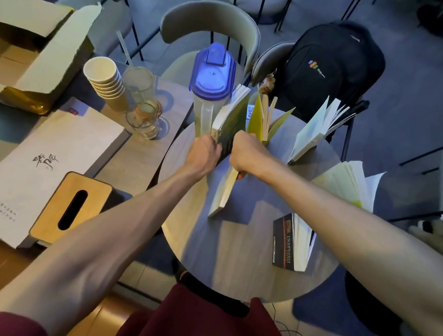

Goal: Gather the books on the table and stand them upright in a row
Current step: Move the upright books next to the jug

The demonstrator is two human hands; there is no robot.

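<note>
Upright, dark-green book (230, 125) beside pitcher (210, 89)

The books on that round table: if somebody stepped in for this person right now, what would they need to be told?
Left hand: gripping the dark green paperback, which stands against the clear pitcher with the blue lid.
Right hand: closed on a cream-edged book that tilts down toward the round grey table.
Done: the green book and the yellow-covered book stand side by side beside the pitcher.
Left: stand the held book in that row, then bring over the white book fanned open upright, the pale open book at the right rim and the black-covered book nearest the person.
</note>
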